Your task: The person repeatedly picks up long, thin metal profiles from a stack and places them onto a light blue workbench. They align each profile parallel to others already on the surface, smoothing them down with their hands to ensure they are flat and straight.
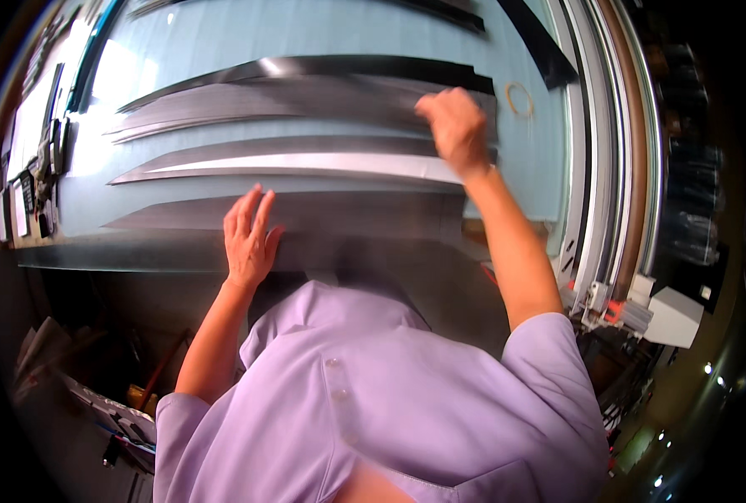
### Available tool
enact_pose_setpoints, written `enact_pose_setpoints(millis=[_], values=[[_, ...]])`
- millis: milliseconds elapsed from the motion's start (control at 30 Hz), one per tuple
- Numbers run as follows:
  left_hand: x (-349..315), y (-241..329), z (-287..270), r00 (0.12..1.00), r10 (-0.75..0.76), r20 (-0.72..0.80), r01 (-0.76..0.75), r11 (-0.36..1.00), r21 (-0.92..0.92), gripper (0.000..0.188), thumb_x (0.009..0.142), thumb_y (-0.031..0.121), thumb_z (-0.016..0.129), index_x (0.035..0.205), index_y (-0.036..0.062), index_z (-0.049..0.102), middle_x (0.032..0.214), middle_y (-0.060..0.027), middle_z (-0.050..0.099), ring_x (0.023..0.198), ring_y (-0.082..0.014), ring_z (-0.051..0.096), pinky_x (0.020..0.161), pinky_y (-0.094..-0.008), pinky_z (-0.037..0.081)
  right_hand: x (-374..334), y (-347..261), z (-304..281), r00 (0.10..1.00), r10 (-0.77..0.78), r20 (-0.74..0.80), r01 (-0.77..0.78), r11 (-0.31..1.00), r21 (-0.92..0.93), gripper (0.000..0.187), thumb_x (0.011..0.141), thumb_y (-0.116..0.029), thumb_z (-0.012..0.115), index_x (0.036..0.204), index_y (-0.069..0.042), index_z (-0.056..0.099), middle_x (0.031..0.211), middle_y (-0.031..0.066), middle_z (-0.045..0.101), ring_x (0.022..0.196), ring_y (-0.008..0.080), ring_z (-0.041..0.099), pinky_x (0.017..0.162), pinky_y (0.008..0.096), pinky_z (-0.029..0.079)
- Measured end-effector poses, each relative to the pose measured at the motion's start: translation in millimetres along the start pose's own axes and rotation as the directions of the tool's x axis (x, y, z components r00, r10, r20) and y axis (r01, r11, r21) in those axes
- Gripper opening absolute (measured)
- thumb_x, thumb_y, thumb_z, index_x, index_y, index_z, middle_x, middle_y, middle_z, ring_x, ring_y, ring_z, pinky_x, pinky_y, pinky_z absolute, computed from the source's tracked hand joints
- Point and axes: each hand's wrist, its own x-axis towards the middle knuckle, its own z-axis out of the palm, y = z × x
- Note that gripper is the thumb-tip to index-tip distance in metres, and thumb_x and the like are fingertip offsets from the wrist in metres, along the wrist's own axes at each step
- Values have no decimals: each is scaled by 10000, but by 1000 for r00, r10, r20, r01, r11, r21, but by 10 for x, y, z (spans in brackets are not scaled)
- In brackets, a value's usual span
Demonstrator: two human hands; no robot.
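My left hand (251, 239) is over the nearest dark grey tapered sheet (348, 211), fingers stretched and a little apart. Whether it touches the sheet I cannot tell. My right hand (458, 126) is closed, its curled fingers at the right end of the far pile of dark grey tapered sheets (306, 101). What it holds, if anything, is hidden. Part of that pile is blurred. Between the two lies another tapered piece, a dark sheet with a pale strip (306, 163) along it.
The pale blue table (222, 42) carries the sheets. A yellowish ring (519, 99) and a black strip (541, 42) lie at the right, beside long metal rails (595, 142). Small dark tools (50, 168) line the left edge. A white box-shaped machine part (675, 317) sits at the near right.
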Motion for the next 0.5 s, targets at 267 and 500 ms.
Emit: enact_pose_setpoints(millis=[267, 500], values=[[637, 866, -93, 844, 213, 492, -141, 974, -179, 256, 825, 262, 752, 996, 74, 713, 1020, -83, 726, 1029, -278, 663, 915, -439, 479, -1466, -1103, -529, 934, 304, 191, -355, 858, 371, 189, 750, 33, 768, 910, -29, 691, 807, 97, 668, 749, 275, 631, 671, 378, 512], [1086, 1326, 474, 638, -74, 767, 221, 971, -90, 323, 895, 308, 687, 743, 23, 685, 626, -107, 677, 634, -286, 690, 632, -386, 520, -2237, -152, -590, 679, 666, 309, -717, 692, 84, 214, 917, -154, 674, 1106, -176, 771, 808, 55, 600, 828, 259, 572, 802, 385, 452]])
